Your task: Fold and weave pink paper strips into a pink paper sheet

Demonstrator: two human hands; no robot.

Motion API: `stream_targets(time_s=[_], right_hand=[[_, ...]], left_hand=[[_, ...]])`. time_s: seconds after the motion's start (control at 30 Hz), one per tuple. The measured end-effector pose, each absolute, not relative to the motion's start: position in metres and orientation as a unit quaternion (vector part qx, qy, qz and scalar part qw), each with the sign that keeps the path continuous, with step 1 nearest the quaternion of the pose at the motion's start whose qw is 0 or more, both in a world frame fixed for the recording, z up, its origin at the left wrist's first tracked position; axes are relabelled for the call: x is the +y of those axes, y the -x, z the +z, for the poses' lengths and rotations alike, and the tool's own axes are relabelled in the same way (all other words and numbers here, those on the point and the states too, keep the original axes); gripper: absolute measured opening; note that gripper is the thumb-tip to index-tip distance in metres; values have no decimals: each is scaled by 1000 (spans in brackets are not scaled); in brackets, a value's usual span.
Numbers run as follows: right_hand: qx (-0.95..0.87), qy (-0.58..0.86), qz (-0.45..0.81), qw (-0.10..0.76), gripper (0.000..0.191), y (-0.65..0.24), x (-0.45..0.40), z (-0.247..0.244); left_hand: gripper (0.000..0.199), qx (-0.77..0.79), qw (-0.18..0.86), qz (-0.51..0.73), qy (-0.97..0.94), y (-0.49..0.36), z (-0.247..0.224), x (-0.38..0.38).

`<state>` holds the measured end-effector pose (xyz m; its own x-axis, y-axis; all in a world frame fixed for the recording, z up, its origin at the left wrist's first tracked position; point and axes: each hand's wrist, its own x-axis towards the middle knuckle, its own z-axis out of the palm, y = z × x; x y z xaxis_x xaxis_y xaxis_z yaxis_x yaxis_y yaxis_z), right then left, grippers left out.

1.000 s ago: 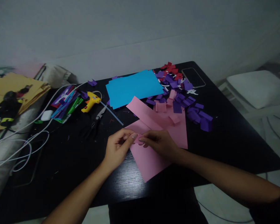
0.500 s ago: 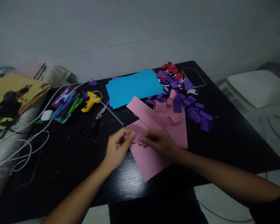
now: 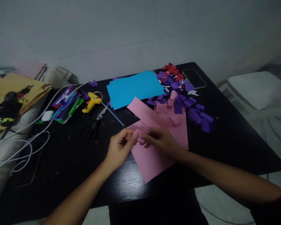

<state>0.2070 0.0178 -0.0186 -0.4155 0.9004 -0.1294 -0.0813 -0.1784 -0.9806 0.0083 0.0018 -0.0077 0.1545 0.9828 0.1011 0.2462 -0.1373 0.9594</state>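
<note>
Between my two hands is a small pink paper piece (image 3: 139,135). My left hand (image 3: 122,147) pinches its left side between thumb and fingers. On the other side, my right hand (image 3: 162,142) has thumb and fingertips closed on it. Beneath the hands lies a large pink sheet (image 3: 147,167), with a pink strip (image 3: 140,109) and a few small folded pink pieces (image 3: 161,108) farther back. Fingers hide part of the held piece.
Blue sheets (image 3: 135,89) lie behind the pink paper. Purple paper pieces (image 3: 195,115) and red scraps (image 3: 175,71) are heaped near a phone (image 3: 194,78). Leftward are a yellow glue gun (image 3: 92,101), pliers (image 3: 97,122), white cables (image 3: 30,142) and coloured strips (image 3: 67,107).
The small pink piece has been tilted, so more of it shows above my fingertips. My right hand has shifted slightly; both hands keep their pinch.
</note>
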Motion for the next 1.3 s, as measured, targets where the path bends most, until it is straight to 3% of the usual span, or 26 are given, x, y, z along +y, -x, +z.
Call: stream_targets(time_s=[0.37, 0.67, 1.3], right_hand=[[-596, 408, 569, 393, 21, -208, 20, -17], [-566, 409, 590, 404, 23, -208, 21, -15], [-567, 400, 585, 420, 22, -208, 19, -19]], left_hand=[[15, 481, 396, 376, -686, -4, -14, 2], [18, 487, 426, 383, -659, -2, -14, 4], [17, 470, 382, 414, -680, 2, -15, 4]])
